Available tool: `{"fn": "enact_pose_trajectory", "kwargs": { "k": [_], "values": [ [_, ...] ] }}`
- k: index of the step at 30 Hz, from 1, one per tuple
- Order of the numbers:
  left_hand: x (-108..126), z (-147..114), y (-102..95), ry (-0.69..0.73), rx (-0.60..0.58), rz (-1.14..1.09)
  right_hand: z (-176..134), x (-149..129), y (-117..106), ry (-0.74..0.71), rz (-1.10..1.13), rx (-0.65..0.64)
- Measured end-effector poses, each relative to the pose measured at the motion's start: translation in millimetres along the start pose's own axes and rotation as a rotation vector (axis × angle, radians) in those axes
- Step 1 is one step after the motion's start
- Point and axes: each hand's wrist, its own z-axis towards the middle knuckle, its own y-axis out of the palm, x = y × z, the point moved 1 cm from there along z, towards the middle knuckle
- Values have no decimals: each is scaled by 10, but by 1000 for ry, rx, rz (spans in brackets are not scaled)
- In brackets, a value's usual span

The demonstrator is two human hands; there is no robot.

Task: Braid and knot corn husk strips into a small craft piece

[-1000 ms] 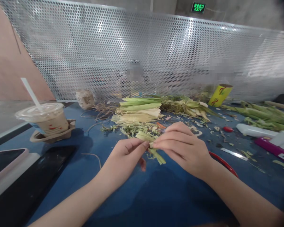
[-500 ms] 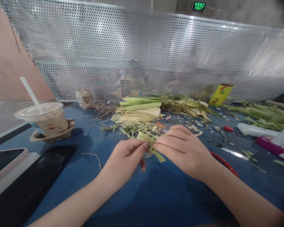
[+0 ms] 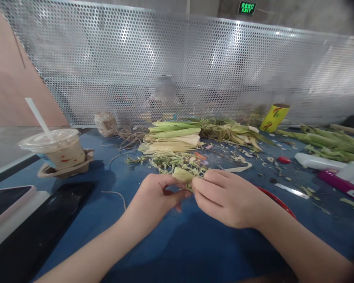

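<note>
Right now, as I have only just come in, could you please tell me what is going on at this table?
A person holds a small pale green husk piece between the left hand and the right hand, above the blue table; the fingers partly hide it. Just beyond lie dried plant bits, then a layered husk stack. Tangled twine lies left of the stack, and a lidded cup stands farther left in a cardboard holder.
</note>
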Motion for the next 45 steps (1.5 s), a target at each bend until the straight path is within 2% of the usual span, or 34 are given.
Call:
{"fn": "enact_pose_trajectory", "kwargs": {
  "k": [5, 9, 13, 19, 23, 25, 29, 32, 38, 43, 45],
  "values": [
    [26, -10, -3, 44, 22, 49, -4, 12, -13, -44, 50, -6],
    [40, -4, -2, 32, 27, 111, -4, 3, 6, 2, 66, -23],
    [34, -1, -10, 25, 24, 143, -33, 24, 47, 199, 231, -107],
    [-12, -1, -24, 73, 16, 149, -49, 54, 105, 388, 634, 72],
    [-40, -14, -20, 167, 19, 288, -36, 14, 152, 652, 778, 62],
    [-40, -20, -14, 232, 24, 378, -34, -7, 167, 726, 826, 31],
    [-34, -24, -5, 356, 56, 497, -37, -19, 166, 734, 832, -18],
    [-34, -21, -8, 377, 40, 499, -45, -8, 154, 725, 809, -41],
    [-2, -19, -35, 455, 55, 542, -45, 22, 125, 761, 846, 11],
    [5, -41, -40, 640, 121, 527, -30, 23, 100, 763, 853, 35],
    [10, -46, -36, 616, 115, 509, -33, 23, 85, 751, 865, 29]
  ]
}}
